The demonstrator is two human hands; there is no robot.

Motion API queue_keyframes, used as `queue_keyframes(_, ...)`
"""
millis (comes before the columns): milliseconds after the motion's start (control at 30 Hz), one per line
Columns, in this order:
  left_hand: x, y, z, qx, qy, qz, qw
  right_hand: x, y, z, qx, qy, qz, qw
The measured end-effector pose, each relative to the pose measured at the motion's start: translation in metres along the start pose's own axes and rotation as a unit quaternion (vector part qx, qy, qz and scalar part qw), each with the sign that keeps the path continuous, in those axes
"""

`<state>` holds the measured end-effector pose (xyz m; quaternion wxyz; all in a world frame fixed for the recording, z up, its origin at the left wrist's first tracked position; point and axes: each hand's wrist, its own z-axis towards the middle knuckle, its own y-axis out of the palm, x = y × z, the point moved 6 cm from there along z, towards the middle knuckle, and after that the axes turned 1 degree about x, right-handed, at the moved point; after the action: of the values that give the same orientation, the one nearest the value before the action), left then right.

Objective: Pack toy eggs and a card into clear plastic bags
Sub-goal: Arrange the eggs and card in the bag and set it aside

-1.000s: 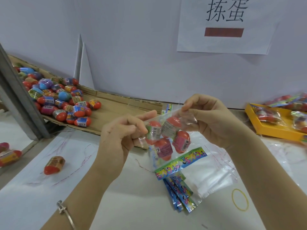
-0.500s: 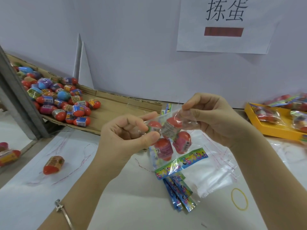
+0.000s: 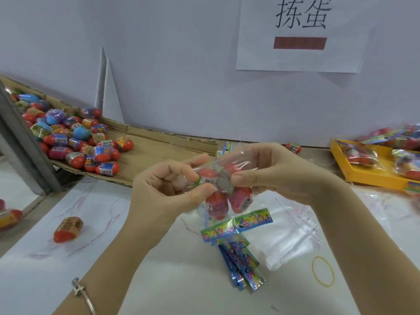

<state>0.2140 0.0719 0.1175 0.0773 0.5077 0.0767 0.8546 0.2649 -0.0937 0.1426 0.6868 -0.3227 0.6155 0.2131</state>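
Both hands hold one clear plastic bag [image 3: 229, 192] above the white table. Inside it sit several toy eggs [image 3: 218, 204] with red ends, and a colourful card [image 3: 236, 223] lies at the bag's bottom. My left hand [image 3: 168, 192] pinches the bag's top left edge between thumb and fingers. My right hand [image 3: 272, 173] pinches the top right part, thumb pressing across the film. A pile of loose toy eggs [image 3: 75, 139] lies on a cardboard sheet [image 3: 147, 153] at the left.
A stack of colourful cards [image 3: 241, 262] and a pile of empty clear bags [image 3: 293, 235] lie under the hands. A single egg [image 3: 68, 228] lies at the left, another [image 3: 293, 147] by the wall. A yellow tray [image 3: 368, 176] of packed bags stands right. A yellow rubber band [image 3: 322, 271] lies nearby.
My hands have drawn closer together at the bag's top, and the left thumb has moved across the film toward the right. The bag hangs in much the same place.
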Motion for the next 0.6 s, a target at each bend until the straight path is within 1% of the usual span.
queue_keyframes(100, 0.0, 0.002, 0.001, -0.001, -0.02, -0.031, 0.999, -0.001, -0.004, -0.002, 0.011, -0.01, 0.003, 1.0)
queue_keyframes(167, -0.001, 0.003, 0.002, -0.004, -0.044, -0.078, 0.996, -0.002, -0.006, -0.003, 0.009, -0.022, 0.008, 1.0)
queue_keyframes(233, 0.001, 0.0, 0.004, 0.007, -0.046, -0.113, 0.992, -0.009, -0.008, -0.005, 0.02, -0.047, 0.028, 0.998)
queue_keyframes(267, 0.001, -0.003, 0.005, 0.025, -0.047, -0.124, 0.991, -0.013, -0.01, -0.006, 0.043, -0.065, 0.037, 0.996)
queue_keyframes(333, -0.001, -0.012, 0.007, 0.09, -0.053, -0.131, 0.986, -0.024, -0.021, -0.009, 0.134, -0.11, 0.032, 0.984)
queue_keyframes(400, -0.005, -0.019, 0.006, 0.152, -0.07, -0.117, 0.979, -0.037, -0.026, -0.014, 0.215, -0.175, -0.023, 0.961)
queue_keyframes(433, -0.009, -0.019, 0.005, 0.165, -0.095, -0.113, 0.975, -0.043, -0.023, -0.016, 0.231, -0.202, -0.063, 0.95)
queue_keyframes(467, -0.013, -0.017, 0.005, 0.16, -0.136, -0.114, 0.971, -0.048, -0.016, -0.016, 0.23, -0.221, -0.107, 0.942)
queue_keyframes(533, -0.021, -0.008, 0.002, 0.12, -0.228, -0.13, 0.958, -0.052, 0.0, -0.015, 0.194, -0.243, -0.2, 0.929)
queue_keyframes(600, -0.022, -0.004, 0.002, 0.096, -0.263, -0.161, 0.946, -0.05, 0.013, -0.013, 0.162, -0.244, -0.274, 0.916)
